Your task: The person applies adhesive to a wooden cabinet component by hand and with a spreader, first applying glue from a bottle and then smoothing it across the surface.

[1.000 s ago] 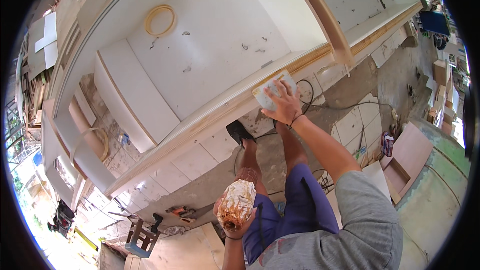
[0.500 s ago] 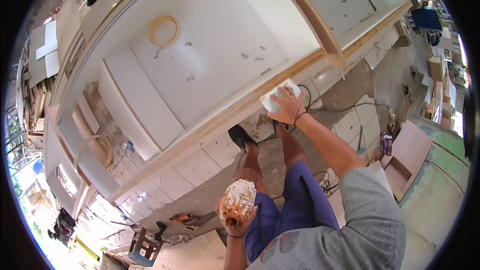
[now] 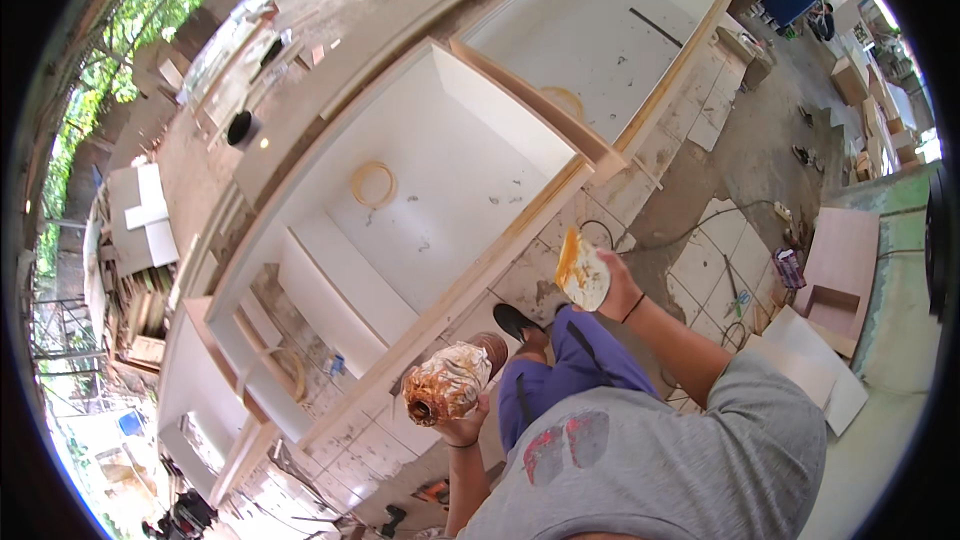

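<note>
My left hand [image 3: 466, 428] is closed around a bottle-like container [image 3: 445, 386]. Crumpled, brown-stained wrapping covers it, and its dark round mouth faces the lower left. In my right hand [image 3: 622, 285] is a flat white spreader [image 3: 590, 285], its outer part coated with yellow-orange, glue-like paste. The spreader is held in the air, apart from the cabinet. In front of both hands lies a large white cabinet carcass [image 3: 450, 140] with its inside facing up and wood-coloured strips along its edges. A coil of pale edging strip [image 3: 372, 185] rests inside it.
A second white compartment [image 3: 570, 30] adjoins at the far right. A cable [image 3: 690, 230] trails over the broken tile floor. At right lie a wooden panel with a recess [image 3: 840, 260] and a white board [image 3: 815, 360]. A drill [image 3: 394, 520] sits at lower left.
My right hand has left the cabinet's near edge and come back toward my body, turning the pasted side of the spreader into view. The container in my left hand has tipped leftward. The view has shifted.
</note>
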Motion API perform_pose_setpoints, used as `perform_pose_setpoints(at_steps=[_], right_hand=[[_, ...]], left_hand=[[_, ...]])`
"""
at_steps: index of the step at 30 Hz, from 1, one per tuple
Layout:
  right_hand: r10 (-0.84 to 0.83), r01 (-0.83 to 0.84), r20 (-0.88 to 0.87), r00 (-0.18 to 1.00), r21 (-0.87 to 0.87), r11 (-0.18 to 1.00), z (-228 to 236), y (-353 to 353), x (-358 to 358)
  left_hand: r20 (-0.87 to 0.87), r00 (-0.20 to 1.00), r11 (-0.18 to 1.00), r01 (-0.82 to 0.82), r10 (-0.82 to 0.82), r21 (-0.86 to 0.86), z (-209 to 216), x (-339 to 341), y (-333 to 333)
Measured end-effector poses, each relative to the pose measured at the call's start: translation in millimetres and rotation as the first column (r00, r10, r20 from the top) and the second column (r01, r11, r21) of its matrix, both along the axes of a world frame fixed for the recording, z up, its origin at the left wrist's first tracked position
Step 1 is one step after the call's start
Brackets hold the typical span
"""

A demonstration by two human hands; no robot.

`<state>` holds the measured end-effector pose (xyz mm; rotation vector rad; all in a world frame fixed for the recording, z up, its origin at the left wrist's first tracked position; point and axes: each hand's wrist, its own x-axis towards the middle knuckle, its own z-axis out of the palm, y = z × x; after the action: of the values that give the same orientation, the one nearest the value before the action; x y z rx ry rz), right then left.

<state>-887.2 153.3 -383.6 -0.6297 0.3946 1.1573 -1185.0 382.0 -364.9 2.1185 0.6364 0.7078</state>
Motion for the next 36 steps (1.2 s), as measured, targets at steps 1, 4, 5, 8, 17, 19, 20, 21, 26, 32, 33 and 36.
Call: perform_pose_setpoints(at_steps=[1, 4, 5, 8, 17, 19, 20, 21, 26, 32, 33, 36], right_hand=[[-0.015, 0.015, 0.023, 1.000, 0.018, 1.000, 21, -3, -2], [-0.159, 0.106, 0.165, 0.973, 0.293, 0.950, 88, 3, -2], [-0.138, 0.079, 0.181, 0.974, 0.301, 0.950, 103, -9, 3], [-0.180, 0.099, 0.139, 0.974, 0.453, 0.886, 145, -16, -4], [-0.218, 0.016, 0.286, 0.933, 0.573, 0.819, 178, -61, -64], [-0.218, 0.075, 0.229, 0.949, 0.507, 0.859, 183, -71, -76], [-0.210, 0.067, 0.218, 0.953, 0.524, 0.849, 184, -74, -84], [-0.163, 0.035, 0.226, 0.960, 0.484, 0.875, 183, -81, -86], [-0.069, 0.008, 0.116, 0.991, 0.458, 0.889, 179, -83, -111], [0.076, -0.076, 0.020, 0.997, 0.511, 0.856, 184, -62, -134], [0.077, -0.063, -0.004, 0.997, 0.521, 0.851, 180, -58, -137], [0.162, -0.173, 0.061, 0.985, 0.312, 0.934, 181, -47, -148]], left_hand=[[0.039, 0.999, 0.999, 0.004, -0.006, 0.053, 10, 7, 3], [0.135, 0.991, 0.992, -0.025, 0.009, 0.120, 47, 19, 10], [0.170, 0.985, 0.991, -0.053, 0.031, 0.126, 61, 22, 0], [0.267, 0.962, 0.976, -0.108, 0.054, 0.190, 111, 51, -3], [0.334, 0.874, 0.821, 0.461, -0.354, -0.337, 162, 72, 23], [0.350, 0.800, 0.686, 0.599, -0.487, -0.414, 185, 90, 21], [0.270, 0.797, 0.615, 0.593, -0.540, -0.520, 202, 90, 21], [0.206, 0.775, 0.531, 0.575, -0.597, -0.622, 213, 95, 20], [-0.210, 0.326, 0.382, 0.675, -0.922, -0.631, 239, 109, 33], [-0.561, 0.040, 0.449, 0.648, -0.827, -0.615, 269, 116, 42], [-0.616, -0.014, 0.469, 0.634, -0.788, -0.614, 275, 118, 41], [-0.638, -0.044, 0.504, 0.573, -0.769, -0.647, 283, 115, 44]])
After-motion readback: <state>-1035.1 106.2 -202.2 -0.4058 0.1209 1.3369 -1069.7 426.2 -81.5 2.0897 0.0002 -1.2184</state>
